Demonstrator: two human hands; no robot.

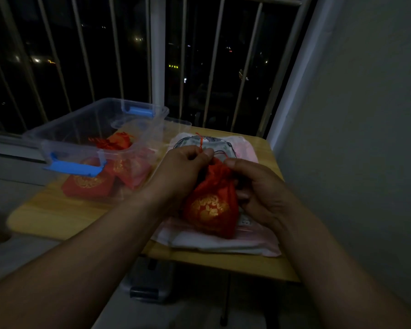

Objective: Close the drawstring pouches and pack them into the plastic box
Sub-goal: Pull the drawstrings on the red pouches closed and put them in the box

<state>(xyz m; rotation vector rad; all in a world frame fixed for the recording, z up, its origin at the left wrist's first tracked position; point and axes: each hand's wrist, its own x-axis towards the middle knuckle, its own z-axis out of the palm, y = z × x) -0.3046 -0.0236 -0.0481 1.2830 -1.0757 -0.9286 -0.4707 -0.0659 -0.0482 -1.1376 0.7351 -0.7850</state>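
Observation:
A red drawstring pouch (211, 205) with a gold emblem stands upright between my hands on a pink and white cloth (223, 243). My left hand (183, 169) pinches the thin red drawstring (200, 141) at the pouch's gathered neck. My right hand (259, 193) holds the right side of the neck and body. The clear plastic box (64, 131) with blue latches sits at the left of the table. Red pouches (88, 184) lie inside it, seen through its wall.
The small wooden table (57, 210) stands against a barred window (157, 55). A grey wall (365, 115) rises close on the right. The cloth covers the table's right half. A dark case (150, 281) sits on the floor below the table.

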